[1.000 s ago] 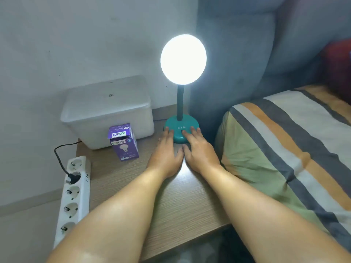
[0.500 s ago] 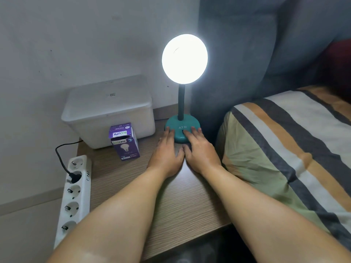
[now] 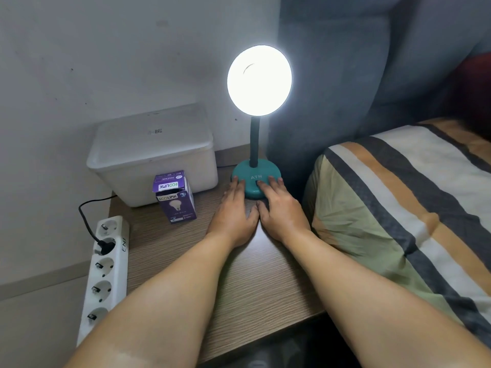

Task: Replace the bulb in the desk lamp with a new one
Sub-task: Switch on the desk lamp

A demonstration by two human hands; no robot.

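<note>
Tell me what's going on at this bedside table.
A person has both hands flat on the table, fingertips on the teal base of the desk lamp: left hand, right hand. The lamp's bulb is lit and in place. The purple bulb box stands untouched beside a white container. A power strip has one plug in.

Plenty of bare table (image 3: 239, 282) behind the fingers (image 3: 240, 185), but the bulb box (image 3: 176, 200) and white bin (image 3: 154, 155) crowd their left, headboard (image 3: 318, 102) their right.
</note>
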